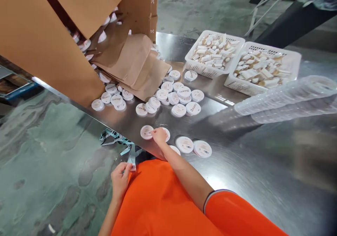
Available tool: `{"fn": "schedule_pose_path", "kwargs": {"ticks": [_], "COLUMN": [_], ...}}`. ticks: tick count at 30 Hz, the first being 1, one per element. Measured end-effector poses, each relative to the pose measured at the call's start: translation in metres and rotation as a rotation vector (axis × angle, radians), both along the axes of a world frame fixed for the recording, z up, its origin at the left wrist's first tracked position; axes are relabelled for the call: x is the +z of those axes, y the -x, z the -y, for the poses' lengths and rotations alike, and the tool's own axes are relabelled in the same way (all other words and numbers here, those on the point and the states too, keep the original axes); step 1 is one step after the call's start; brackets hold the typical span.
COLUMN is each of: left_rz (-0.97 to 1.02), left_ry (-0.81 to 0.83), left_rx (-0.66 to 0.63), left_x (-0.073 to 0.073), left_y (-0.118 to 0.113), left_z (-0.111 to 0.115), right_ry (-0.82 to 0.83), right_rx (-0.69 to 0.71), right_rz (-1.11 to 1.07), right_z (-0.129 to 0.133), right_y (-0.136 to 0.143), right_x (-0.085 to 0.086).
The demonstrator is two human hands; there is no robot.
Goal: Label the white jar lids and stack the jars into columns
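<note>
My left hand (121,180) is closed on the end of a pale blue label strip (132,155), just off the table edge by my orange shirt. The rest of that strip hangs in loops over the floor. My right hand (159,136) pinches a small label at the right side of a round white container (146,132). Partly beneath my right hand lies another round container (166,134). To its right are two more with labels facing up, a white one (184,144) and another (202,149). A further one (174,150) is partly hidden by my forearm.
Many round containers (179,110) lie on the metal table (237,158) beside brown paper sheets (134,60) and a large cardboard box (44,43). Two white baskets (207,72) of small packets stand at the back. Clear stacked tubs (284,93) lean at the right.
</note>
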State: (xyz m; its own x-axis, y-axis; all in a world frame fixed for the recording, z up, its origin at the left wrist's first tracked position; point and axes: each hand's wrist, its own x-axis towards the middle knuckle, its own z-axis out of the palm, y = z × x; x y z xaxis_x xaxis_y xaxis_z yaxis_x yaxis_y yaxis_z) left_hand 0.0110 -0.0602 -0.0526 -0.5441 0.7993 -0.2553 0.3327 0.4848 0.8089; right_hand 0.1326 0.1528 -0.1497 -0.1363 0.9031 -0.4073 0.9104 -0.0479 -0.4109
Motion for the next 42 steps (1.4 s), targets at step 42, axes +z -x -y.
{"fn": "schedule_pose_path", "kwargs": {"ticks": [42], "left_rz": [0.081], "left_ry": [-0.145], "left_rx": [-0.054], "left_x": [0.027], "left_y": [-0.007], "left_z": [-0.041], "right_ry": [0.358], "right_rx": [0.174], "right_rz": [-1.181], "right_z": [0.066], "right_y": [-0.025], "right_x": [0.090]}}
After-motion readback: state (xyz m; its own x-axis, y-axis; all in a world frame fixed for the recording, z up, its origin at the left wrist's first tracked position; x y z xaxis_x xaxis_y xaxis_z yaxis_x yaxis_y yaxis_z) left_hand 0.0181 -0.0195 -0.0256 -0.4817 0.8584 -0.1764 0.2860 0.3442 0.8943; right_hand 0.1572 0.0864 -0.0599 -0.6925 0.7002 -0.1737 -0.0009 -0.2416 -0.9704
